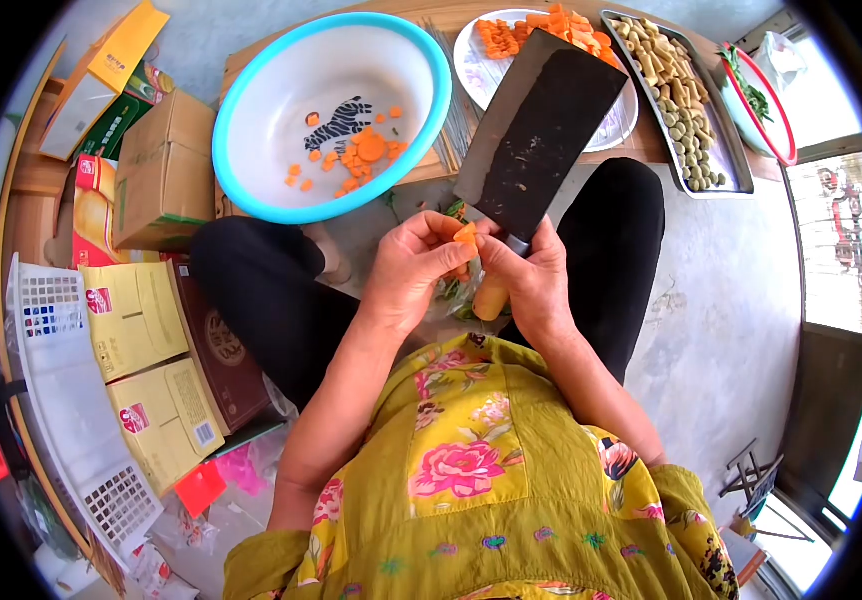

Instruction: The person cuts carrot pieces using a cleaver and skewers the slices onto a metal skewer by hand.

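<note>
My left hand (416, 262) pinches a small orange carrot piece (465, 234) between thumb and fingers, in front of my body. Wrapped round the handle of a wide dark cleaver (543, 130), my right hand (531, 275) is close beside my left, its thumb near the carrot piece. The blade points up and to the right, partly over the white plate (467, 72) of cut carrots (561, 28). Beneath the hands are a pale orange-yellow piece (491, 298) and some greens, partly hidden. Carrot pieces (371, 148) lie in a blue-rimmed white basin (281, 110).
A metal tray (744, 172) of cut vegetables and a red-rimmed bowl (787, 140) with greens stand at the back right. Cardboard boxes (166, 165) and a white plastic basket (71, 390) are on the left. My knees flank the hands.
</note>
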`<action>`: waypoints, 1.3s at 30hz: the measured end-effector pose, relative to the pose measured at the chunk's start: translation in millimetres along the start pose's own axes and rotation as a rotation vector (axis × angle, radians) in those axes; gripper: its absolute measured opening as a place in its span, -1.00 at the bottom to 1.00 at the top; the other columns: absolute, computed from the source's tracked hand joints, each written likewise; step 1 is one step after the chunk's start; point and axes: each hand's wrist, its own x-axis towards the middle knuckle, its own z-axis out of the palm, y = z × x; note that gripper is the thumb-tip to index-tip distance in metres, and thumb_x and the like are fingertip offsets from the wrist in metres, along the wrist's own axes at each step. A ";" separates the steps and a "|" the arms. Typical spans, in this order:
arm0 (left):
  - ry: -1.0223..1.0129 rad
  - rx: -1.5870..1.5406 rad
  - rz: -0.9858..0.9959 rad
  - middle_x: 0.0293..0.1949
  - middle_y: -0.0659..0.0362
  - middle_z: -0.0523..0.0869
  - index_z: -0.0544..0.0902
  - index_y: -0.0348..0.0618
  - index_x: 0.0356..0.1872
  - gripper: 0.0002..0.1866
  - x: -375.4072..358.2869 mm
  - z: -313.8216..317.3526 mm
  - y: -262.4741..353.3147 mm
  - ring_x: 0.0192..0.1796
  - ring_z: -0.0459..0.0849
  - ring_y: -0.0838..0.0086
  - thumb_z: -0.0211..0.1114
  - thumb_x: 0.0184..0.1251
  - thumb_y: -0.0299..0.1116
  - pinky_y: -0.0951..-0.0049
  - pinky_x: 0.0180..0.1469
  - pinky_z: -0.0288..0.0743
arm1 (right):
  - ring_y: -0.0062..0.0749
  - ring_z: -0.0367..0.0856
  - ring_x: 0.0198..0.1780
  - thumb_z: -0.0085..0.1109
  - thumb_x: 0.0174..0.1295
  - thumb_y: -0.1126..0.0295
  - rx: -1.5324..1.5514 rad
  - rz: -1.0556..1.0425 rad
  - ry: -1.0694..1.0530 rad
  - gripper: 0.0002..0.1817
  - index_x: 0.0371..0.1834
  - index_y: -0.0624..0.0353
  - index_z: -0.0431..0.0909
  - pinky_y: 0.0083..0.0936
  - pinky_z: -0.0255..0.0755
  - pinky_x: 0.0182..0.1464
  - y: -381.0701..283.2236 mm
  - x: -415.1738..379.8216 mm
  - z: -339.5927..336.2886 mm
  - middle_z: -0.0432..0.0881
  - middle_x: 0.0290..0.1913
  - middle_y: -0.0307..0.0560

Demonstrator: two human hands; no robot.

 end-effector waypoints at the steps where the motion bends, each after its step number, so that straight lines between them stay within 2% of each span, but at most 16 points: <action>1: -0.007 0.011 0.010 -0.09 0.05 0.72 0.58 -0.27 -0.19 -0.79 -0.3 0.4 0.0 -0.26 0.63 0.59 0.39 0.20 -0.49 0.60 -0.25 0.54 | -0.74 0.43 -0.33 0.23 0.23 0.54 -0.006 -0.020 -0.011 -0.83 -0.18 0.18 0.45 -0.72 0.38 -0.26 0.6 0.1 -0.5 0.54 -0.29 -0.35; 5: 0.019 0.022 -0.007 -0.07 0.02 0.72 0.59 -0.28 -0.21 -0.81 -0.1 0.1 -0.6 -0.26 0.63 0.60 0.39 0.20 -0.48 0.60 -0.27 0.54 | -0.75 0.43 -0.33 0.23 0.23 0.54 -0.019 -0.050 -0.037 -0.84 -0.17 0.18 0.46 -0.72 0.38 -0.26 1.6 -0.2 -1.8 0.55 -0.30 -0.36; 7: 0.053 0.036 0.014 -0.34 0.16 0.68 0.57 -0.26 -0.22 -0.81 -1.0 3.8 1.4 -0.37 0.62 0.55 0.39 0.19 -0.52 0.55 -0.30 0.54 | -0.75 0.43 -0.33 0.23 0.24 0.53 -0.054 -0.027 -0.043 -0.83 -0.15 0.18 0.46 -0.72 0.38 -0.26 -1.0 -1.1 -2.4 0.56 -0.30 -0.36; 14: 0.021 0.425 0.052 -0.35 0.19 0.64 0.55 -0.28 -0.24 -0.84 -0.9 2.9 13.8 -0.35 0.62 0.62 0.35 0.20 -0.57 0.66 -0.35 0.53 | -0.71 0.44 -0.30 0.28 0.23 0.46 -0.049 -0.003 -0.055 -0.79 -0.11 0.16 0.48 -0.69 0.37 -0.22 -0.3 2.8 -7.9 0.60 -0.24 -0.32; 20: -0.010 0.370 0.035 -0.28 0.18 0.64 0.55 -0.30 -0.20 -0.82 -2.1 2.7 16.1 -0.31 0.62 0.62 0.35 0.20 -0.59 0.65 -0.31 0.55 | -0.71 0.44 -0.30 0.30 0.22 0.46 -0.061 -0.007 -0.085 -0.78 -0.12 0.15 0.48 -0.70 0.36 -0.21 -0.8 4.4 -11.0 0.60 -0.24 -0.33; 26: 0.043 0.081 -0.082 -0.26 0.18 0.66 0.56 -0.27 -0.15 -0.83 -4.2 -0.3 7.8 -0.28 0.63 0.55 0.31 0.27 -0.49 0.52 -0.18 0.58 | -0.73 0.45 -0.27 0.29 0.22 0.48 -0.058 -0.056 -0.056 -0.78 -0.12 0.14 0.48 -0.71 0.36 -0.21 0.0 2.9 -8.4 0.59 -0.24 -0.35; 29: 0.028 -0.028 -0.107 -0.25 0.18 0.66 0.57 -0.24 -0.13 -0.85 -2.7 -9.7 3.4 -0.28 0.63 0.53 0.24 0.34 -0.44 0.48 -0.15 0.57 | -0.75 0.44 -0.31 0.25 0.25 0.49 -0.199 -0.102 -0.037 -0.84 -0.14 0.16 0.51 -0.72 0.36 -0.25 0.2 2.2 -11.7 0.60 -0.28 -0.37; 31: 0.066 -0.236 -0.046 -0.24 0.19 0.66 0.58 -0.21 -0.12 -0.85 -0.6 -19.4 5.5 -0.27 0.62 0.52 0.22 0.35 -0.44 0.47 -0.14 0.56 | -0.60 0.53 -0.37 0.23 0.16 0.59 -0.492 -0.167 -0.033 -0.72 -0.05 0.18 0.54 -0.60 0.43 -0.28 -5.5 -1.5 -16.9 0.62 -0.35 -0.21; 32: 0.068 -0.235 -0.039 -0.24 0.19 0.66 0.58 -0.21 -0.12 -0.85 1.0 -22.3 7.8 -0.27 0.62 0.52 0.22 0.35 -0.44 0.47 -0.14 0.56 | -0.60 0.53 -0.37 0.23 0.16 0.59 -0.490 -0.170 -0.040 -0.72 -0.05 0.18 0.54 -0.60 0.43 -0.28 -6.3 -2.6 -19.6 0.62 -0.35 -0.21; 34: -0.024 -0.401 -0.024 -0.30 0.20 0.66 0.60 -0.21 -0.14 -0.87 3.3 -26.1 12.9 -0.32 0.63 0.53 0.23 0.33 -0.46 0.53 -0.19 0.55 | -0.32 0.57 -0.43 0.21 0.04 0.65 -0.840 -0.505 -0.085 -0.50 0.12 0.11 0.53 -0.47 0.45 -0.31 -7.2 -4.9 -25.4 0.59 -0.40 -0.07; 35: -0.013 -0.426 0.007 -0.24 0.15 0.69 0.60 -0.22 -0.11 -0.83 2.5 -25.7 13.4 -0.25 0.67 0.47 0.23 0.33 -0.42 0.49 -0.13 0.59 | -0.17 0.53 -0.45 0.18 -0.14 0.68 -0.964 -0.572 -0.123 -0.35 0.17 0.08 0.54 -0.38 0.43 -0.35 -9.1 -5.8 -28.1 0.53 -0.46 -0.04; 36: -0.013 -0.425 0.009 -0.24 0.15 0.69 0.60 -0.22 -0.11 -0.83 0.2 -20.1 15.5 -0.25 0.67 0.47 0.23 0.33 -0.42 0.49 -0.13 0.59 | -0.17 0.53 -0.45 0.18 -0.14 0.68 -0.962 -0.574 -0.124 -0.35 0.17 0.08 0.54 -0.38 0.43 -0.35 -9.9 -7.0 -28.9 0.53 -0.46 -0.04; 38: 0.181 -0.425 -0.028 -0.17 0.07 0.70 0.58 -0.23 -0.04 -0.77 -6.0 -5.4 21.3 -0.13 0.70 0.35 0.20 0.36 -0.38 0.37 -0.07 0.63 | -0.25 0.50 -0.47 0.18 -0.25 0.66 -1.168 -0.754 -0.131 -0.33 0.12 0.09 0.58 -0.37 0.40 -0.38 -10.8 -9.0 -29.5 0.47 -0.50 -0.12; 39: 0.044 -0.481 -0.015 -0.07 -0.03 0.68 0.53 -0.23 0.06 -0.70 -7.8 -10.3 20.0 -0.01 0.69 0.22 0.16 0.39 -0.32 0.23 0.00 0.65 | -0.30 0.50 -0.46 0.17 -0.29 0.66 -1.166 -0.817 -0.113 -0.32 0.09 0.09 0.59 -0.40 0.40 -0.39 -8.5 -7.0 -29.0 0.48 -0.50 -0.16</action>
